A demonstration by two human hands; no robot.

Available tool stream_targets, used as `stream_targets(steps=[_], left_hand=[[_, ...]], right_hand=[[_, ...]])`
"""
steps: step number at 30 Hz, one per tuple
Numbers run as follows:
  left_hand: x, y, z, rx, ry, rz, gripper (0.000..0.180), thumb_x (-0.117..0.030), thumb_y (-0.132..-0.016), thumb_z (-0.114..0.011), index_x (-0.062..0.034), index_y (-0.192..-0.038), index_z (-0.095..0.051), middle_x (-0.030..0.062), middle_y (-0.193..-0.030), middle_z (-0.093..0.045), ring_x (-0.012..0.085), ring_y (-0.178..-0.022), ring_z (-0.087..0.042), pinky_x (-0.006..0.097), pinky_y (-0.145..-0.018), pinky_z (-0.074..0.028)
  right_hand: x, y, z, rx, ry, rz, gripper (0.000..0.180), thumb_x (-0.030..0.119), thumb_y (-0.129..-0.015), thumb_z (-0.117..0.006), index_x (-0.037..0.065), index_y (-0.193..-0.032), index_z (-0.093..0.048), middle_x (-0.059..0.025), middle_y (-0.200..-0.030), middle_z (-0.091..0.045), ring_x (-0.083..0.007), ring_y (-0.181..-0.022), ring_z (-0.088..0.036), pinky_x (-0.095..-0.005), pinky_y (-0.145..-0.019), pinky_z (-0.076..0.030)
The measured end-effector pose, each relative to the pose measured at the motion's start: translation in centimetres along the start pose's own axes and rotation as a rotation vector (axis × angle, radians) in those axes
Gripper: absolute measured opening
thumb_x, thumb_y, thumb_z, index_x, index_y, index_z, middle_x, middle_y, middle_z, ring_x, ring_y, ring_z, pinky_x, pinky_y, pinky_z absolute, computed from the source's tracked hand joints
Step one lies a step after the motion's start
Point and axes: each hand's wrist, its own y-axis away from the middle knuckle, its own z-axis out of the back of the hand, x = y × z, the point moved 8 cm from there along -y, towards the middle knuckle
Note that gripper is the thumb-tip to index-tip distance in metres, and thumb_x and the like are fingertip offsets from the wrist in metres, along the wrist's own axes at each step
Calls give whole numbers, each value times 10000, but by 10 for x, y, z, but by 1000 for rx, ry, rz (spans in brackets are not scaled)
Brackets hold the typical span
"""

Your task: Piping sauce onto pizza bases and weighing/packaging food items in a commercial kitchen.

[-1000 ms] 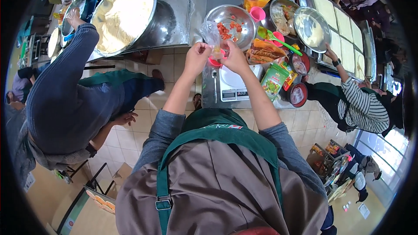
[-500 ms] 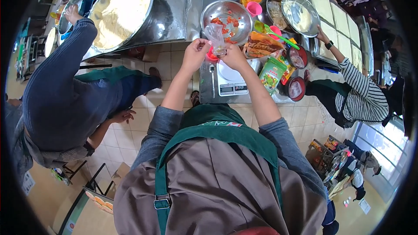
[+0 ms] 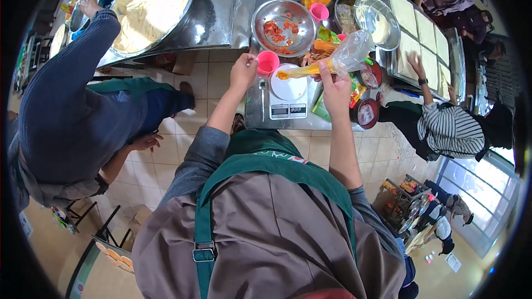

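My right hand grips a clear plastic bag whose narrow end, filled with something yellow-orange, points left above the white round plate of a kitchen scale. The bag's loose, crumpled part stands up past my fingers. Beside a pink cup, my left hand is closed in a pinch; whatever is in its fingertips is too small to name. Just beyond the cup sits a steel bowl with chopped red pieces in it.
A spoon lies left of the scale. Packets, cups and dark red bowls crowd the right side. Further right, a co-worker's hand is over pale slabs on a tray. At left, another person stands by a big dough bowl.
My hands have parted: the right has swung right with the bag, now showing its yellow-orange end, while the left stays by the pink cup. The co-worker at right has let go of a bowl.
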Motion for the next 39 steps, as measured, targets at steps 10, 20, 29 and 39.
stream_targets(steps=[10,20,29,39], left_hand=[[-8,-5,-7,40,-227,-90,282,-201,-799,-643,-61,-1042,-609,150,-901,-666,294,-829,-648,391,-753,-506],[-56,16,40,-183,-143,-190,303,-309,-851,-599,-20,-940,-608,137,-785,-647,289,-722,-631,365,-699,-507],[-91,40,34,131,15,-172,283,-229,-784,-698,13,-881,-587,124,-777,-641,209,-675,-627,324,-645,-494],[-58,34,18,285,247,-141,208,-12,-798,-648,-13,-972,-534,40,-854,-593,81,-797,-561,242,-712,-471]], right_hand=[[-63,-34,-45,133,294,80,213,164,-849,-643,2,-984,-612,-97,-845,-657,-159,-694,-628,-281,-651,-498],[-97,-22,-83,298,553,76,319,138,-768,-660,-9,-1041,-588,-177,-942,-631,-257,-753,-643,-353,-686,-503],[-100,-13,-91,383,-59,-234,361,219,-839,-616,-43,-1084,-575,-179,-1137,-542,-159,-856,-611,-295,-729,-487],[-116,-37,-66,223,517,51,245,195,-923,-523,-27,-890,-619,-49,-727,-629,-110,-655,-612,-249,-574,-463]])
